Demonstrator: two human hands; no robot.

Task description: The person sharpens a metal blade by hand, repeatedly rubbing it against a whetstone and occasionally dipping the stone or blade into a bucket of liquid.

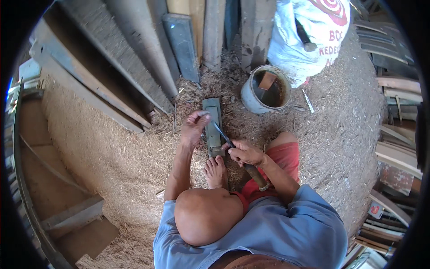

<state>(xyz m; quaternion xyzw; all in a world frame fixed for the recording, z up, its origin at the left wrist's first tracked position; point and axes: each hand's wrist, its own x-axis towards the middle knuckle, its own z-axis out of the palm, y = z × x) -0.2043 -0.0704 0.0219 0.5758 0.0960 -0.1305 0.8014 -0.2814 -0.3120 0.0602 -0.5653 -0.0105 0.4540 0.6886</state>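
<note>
Blade (221, 133) pressed on sharpening stone (212, 121) by left hand (193, 127); right hand (245, 153) grips handle (256, 176).

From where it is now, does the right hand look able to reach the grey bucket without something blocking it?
Probably yes. The right hand grips a wooden-handled blade on the sharpening stone, and only sawdust-covered floor lies between it and the bucket. It would have to stretch forward, though, and its grip is full.

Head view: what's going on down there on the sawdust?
A person sits on a sawdust-covered floor, working a blade across a long grey sharpening stone. The right hand grips the tool at its wooden handle; the left hand presses fingertips on the blade's tip. A bare foot rests at the stone's near end. A bucket stands beyond.
</note>
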